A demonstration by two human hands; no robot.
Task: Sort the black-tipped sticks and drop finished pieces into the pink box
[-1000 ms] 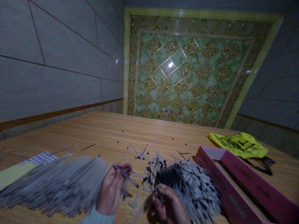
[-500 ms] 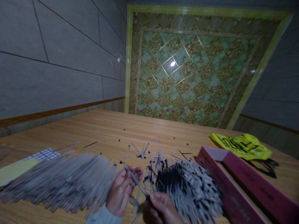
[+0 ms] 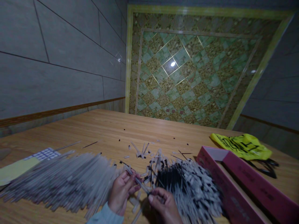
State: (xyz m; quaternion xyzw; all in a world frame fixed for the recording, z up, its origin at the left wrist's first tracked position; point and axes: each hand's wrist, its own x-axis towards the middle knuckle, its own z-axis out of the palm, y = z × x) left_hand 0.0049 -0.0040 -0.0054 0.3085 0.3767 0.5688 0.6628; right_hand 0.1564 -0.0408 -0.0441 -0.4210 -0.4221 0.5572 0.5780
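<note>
A thin clear plastic tube [image 3: 143,186] with a dark end slants between my two hands. My left hand [image 3: 122,189] has its thumb and fingers closed on the tube's upper part. Near its lower, dark end, my right hand [image 3: 164,203] pinches the tube; its fingertips are partly blurred. To the left of my left hand lies a wide heap of clear tubes [image 3: 63,180]. Beyond and right of my right hand is a pile of black-tipped tubes [image 3: 193,186]. Small loose caps and short tube pieces [image 3: 140,152] are scattered just past my hands.
A long open pink box [image 3: 233,183] stands at the right, with a yellow bag [image 3: 243,145] behind it. A yellow and checked sheet [image 3: 21,169] lies at the left, partly under the clear tubes. The wooden table [image 3: 105,124] meets tiled walls.
My left fingers, spread with the palm turned up before, have closed on the tube. The right hand has moved slightly and still holds the tube's lower end.
</note>
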